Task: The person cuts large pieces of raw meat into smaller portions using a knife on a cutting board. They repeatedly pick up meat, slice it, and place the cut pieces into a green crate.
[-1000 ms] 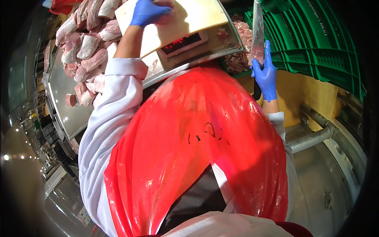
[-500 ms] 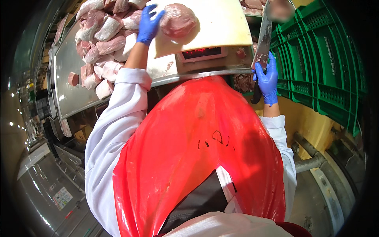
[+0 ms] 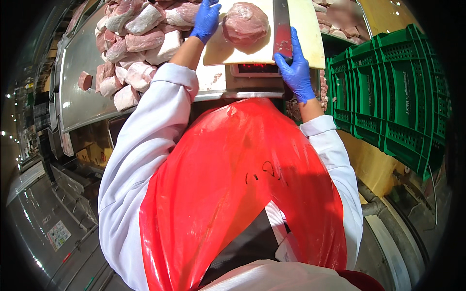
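Observation:
A rounded piece of raw pink meat [image 3: 245, 24] rests on the pale cutting board [image 3: 307, 43]. Beside its left edge is my left hand [image 3: 206, 22], blue-gloved, with the fingers apart and holding nothing; the fingertips reach the upper picture edge. My right hand [image 3: 297, 73], also in a blue glove, grips a broad-bladed knife [image 3: 282, 29] by its handle, mostly hidden by the hand. Its blade points away from me over the board, to the right of the meat and apart from it. One finger of the right hand stretches along the blade's side.
Many meat chunks [image 3: 145, 41] are heaped on the metal table [image 3: 77, 104] at the left. A scale [image 3: 250, 69] with a red lit display sits under the board's front edge. Green crates [image 3: 388, 92] stand at the right, and more meat pieces [image 3: 352, 33] lie beyond the board.
My right hand has brought the knife leftward from beside the green crates to over the board. My left hand stays near the meat. The whole view has shifted slightly.

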Motion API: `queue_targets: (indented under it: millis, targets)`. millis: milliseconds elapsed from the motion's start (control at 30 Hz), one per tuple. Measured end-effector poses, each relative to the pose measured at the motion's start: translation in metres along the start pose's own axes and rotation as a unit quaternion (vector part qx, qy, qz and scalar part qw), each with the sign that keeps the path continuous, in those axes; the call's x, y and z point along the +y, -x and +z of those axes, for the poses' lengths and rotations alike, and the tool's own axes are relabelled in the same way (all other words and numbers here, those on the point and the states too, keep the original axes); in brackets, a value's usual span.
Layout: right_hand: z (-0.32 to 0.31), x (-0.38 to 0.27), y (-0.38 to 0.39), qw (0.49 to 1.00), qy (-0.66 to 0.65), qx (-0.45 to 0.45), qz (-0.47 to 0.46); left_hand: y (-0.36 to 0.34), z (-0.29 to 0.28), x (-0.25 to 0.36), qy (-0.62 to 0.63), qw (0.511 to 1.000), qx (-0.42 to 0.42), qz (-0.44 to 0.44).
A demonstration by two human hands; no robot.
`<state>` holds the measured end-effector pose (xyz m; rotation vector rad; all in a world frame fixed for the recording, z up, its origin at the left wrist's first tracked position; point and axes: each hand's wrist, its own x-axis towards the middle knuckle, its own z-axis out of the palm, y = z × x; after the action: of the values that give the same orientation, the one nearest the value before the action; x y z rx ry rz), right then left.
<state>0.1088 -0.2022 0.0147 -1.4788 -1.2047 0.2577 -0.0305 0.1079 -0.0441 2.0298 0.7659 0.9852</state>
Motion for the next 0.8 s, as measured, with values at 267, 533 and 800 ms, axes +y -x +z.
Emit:
queue_targets:
  millis: [267,533,800]
  targets:
    - [0.039,-0.006,0.009,0.992,0.1,-0.061,0.044,0.024,-0.01,-0.004,0.328,0.931,0.077,-0.142]
    - [-0.012,-0.012,0.133,0.954,0.056,-0.257,0.141,0.042,-0.074,0.034,0.156,0.966,0.204,-0.002]
    - [-0.022,-0.019,0.098,0.98,0.037,-0.074,0.18,0.086,-0.013,0.122,-0.228,0.964,0.02,0.136]
